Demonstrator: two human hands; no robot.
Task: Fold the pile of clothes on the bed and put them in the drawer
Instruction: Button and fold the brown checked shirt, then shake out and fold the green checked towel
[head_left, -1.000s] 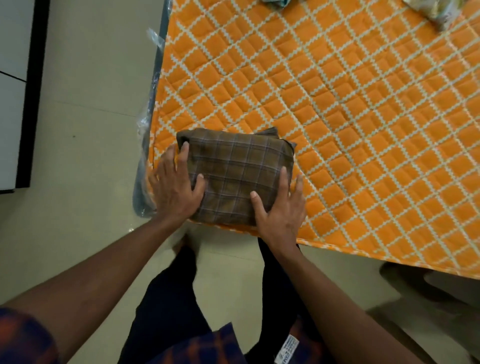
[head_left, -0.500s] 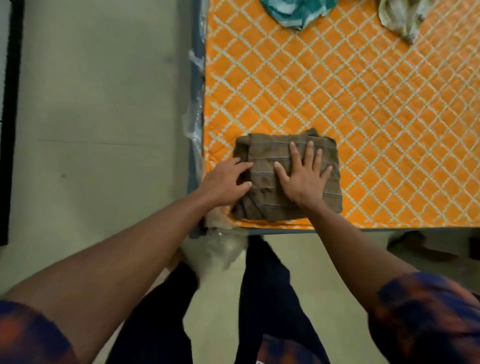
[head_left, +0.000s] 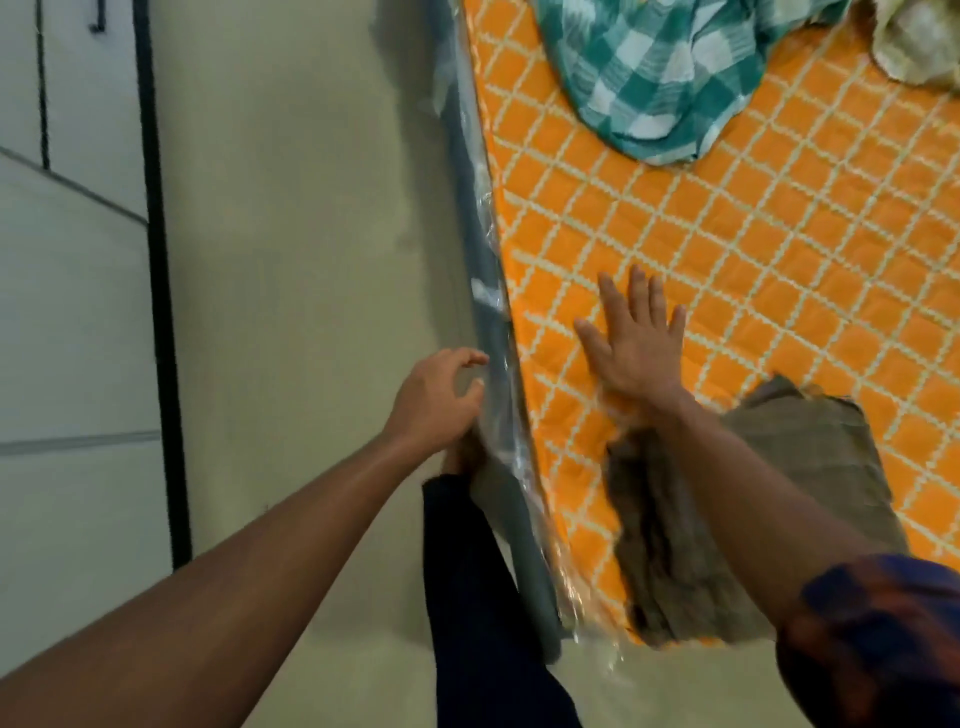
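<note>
Currently on bed: one folded piece, two loose.
Nearest, folded brown plaid garment (head_left: 810, 467) at the near corner of the orange quilted bed (head_left: 779, 270), partly under my right forearm; my left hand (head_left: 441, 400), fingers loosely curled on nothing, beside the plastic-wrapped mattress edge (head_left: 488, 291); my right hand (head_left: 636, 343), fingers straight and spread, over the quilt; farthest, teal checked cloth (head_left: 660, 78) and pale crumpled garment (head_left: 919, 41).

Orange lattice bedcover (head_left: 779, 291); teal checked cloth (head_left: 654, 73)
</note>
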